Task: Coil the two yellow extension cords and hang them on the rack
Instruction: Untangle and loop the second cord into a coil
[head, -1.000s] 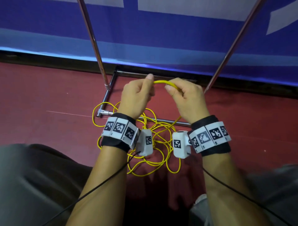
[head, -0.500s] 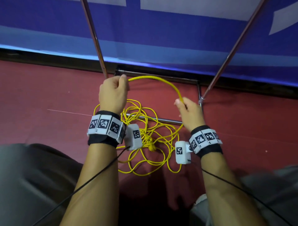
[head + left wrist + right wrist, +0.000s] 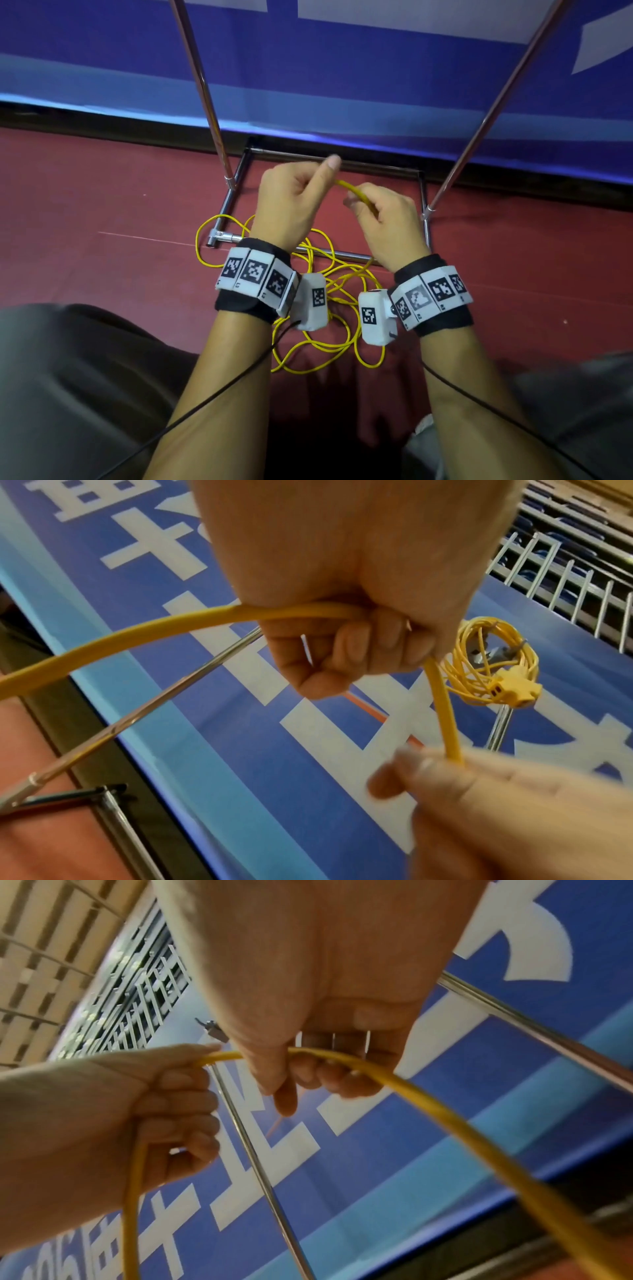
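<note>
L hand (image 3: 291, 202) fisted round yellow cord (image 3: 346, 186), fingers curled over it, thumb sticking up twd the banner (image 3: 342, 85). L wrist view: cord enters the fist from the left in a long arc, exits the far side, drops straight to the R hand. R hand (image 3: 387, 222) pinches the same cord just beside the L, thumb + curled fingers closed on it; only a short bridge of cord shows between the two hands. R wrist view confirms: cord runs over R fingers (image 3: 325, 1074), then sweeps down and away to lower right.

Rest of this cord lies loose on the red floor (image 3: 102, 205) below my wrists, tangled loops (image 3: 329, 346), some draped over the front bar of the rack (image 3: 222, 209) base. Not coiled. Can't tell where its plug end is in the heap.

2nd cord (image 3: 486, 666): seen in L wrist view only, bundled in a coil w/ yellow socket block (image 3: 514, 688) at front. It sits by a metal fitting at top of a rack upright; looks hung there, contact pt too small to confirm.

Rack: chrome uprights slant up either side of my hands, rectangular base frame on floor in front of blue banner w/ white characters. Wrist bands w/ markers on both wrists, black lead trailing from each.
</note>
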`<state>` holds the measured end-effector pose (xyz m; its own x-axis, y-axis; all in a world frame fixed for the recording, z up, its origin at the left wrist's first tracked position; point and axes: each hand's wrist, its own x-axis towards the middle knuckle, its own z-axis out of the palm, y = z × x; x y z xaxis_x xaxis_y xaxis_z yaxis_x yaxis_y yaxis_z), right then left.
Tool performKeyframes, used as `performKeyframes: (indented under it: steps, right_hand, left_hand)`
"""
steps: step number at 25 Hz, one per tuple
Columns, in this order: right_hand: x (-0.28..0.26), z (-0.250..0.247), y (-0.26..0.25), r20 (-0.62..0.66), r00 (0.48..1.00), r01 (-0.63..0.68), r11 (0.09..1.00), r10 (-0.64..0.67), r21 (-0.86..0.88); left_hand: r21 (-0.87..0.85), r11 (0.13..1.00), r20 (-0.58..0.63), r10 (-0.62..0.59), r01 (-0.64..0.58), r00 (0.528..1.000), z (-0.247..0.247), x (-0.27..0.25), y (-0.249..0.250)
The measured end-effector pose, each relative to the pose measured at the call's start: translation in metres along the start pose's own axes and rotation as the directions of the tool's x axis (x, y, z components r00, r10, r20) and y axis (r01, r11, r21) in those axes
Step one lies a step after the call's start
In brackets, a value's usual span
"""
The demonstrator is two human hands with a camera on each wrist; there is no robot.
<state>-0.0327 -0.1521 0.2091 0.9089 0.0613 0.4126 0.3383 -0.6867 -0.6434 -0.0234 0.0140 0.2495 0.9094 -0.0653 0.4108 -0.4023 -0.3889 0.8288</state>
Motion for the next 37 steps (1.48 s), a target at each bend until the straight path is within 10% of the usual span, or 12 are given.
performKeyframes:
  steps: [4, 10, 18, 22, 26, 30, 37]
  right_hand:
    - [-0.026, 0.022, 0.049, 0.135, 0.947, -0.291, 0.956, 0.292, -0.027]
    - [-0.017, 0.003, 0.046, -0.019, 0.954, -0.3, 0.954, 0.3, 0.017]
    - [0.004, -0.022, -0.019, -0.06, 0.998, 0.002, 1.0, -0.002, 0.009]
    - [-0.008, 0.0, 0.018, 0.022, 0.994, -0.104, 0.994, 0.104, 0.021]
    - [-0.038, 0.019, 0.063, 0.117, 0.913, -0.389, 0.921, 0.39, -0.03]
    - [-0.026, 0.0, 0.056, -0.043, 0.946, -0.318, 0.946, 0.32, 0.061]
    - [-0.004, -0.001, -0.009, 0.03, 0.999, -0.037, 0.992, 0.04, -0.12]
  left_hand:
    - [-0.129, 0.992, -0.261, -0.018, -0.016, 0.965, -0.021, 0.01, -0.008]
    - [0.162, 0.925, -0.115, -0.328, 0.344, 0.937, -0.023, 0.003, -0.042]
    - [-0.058, 0.989, -0.008, -0.133, 0.133, 0.991, 0.005, 0.004, -0.009]
    - [-0.065, 0.998, -0.1, 0.018, -0.024, 0.995, -0.002, 0.003, 0.0]
    - [-0.143, 0.989, -0.281, -0.082, 0.043, 0.956, -0.026, 0.013, -0.018]
    - [0.199, 0.893, -0.192, -0.369, 0.404, 0.909, -0.036, 0.006, -0.05]
    - [0.09, 0.975, 0.194, -0.215, 0.201, 0.957, 0.033, -0.012, -0.013]
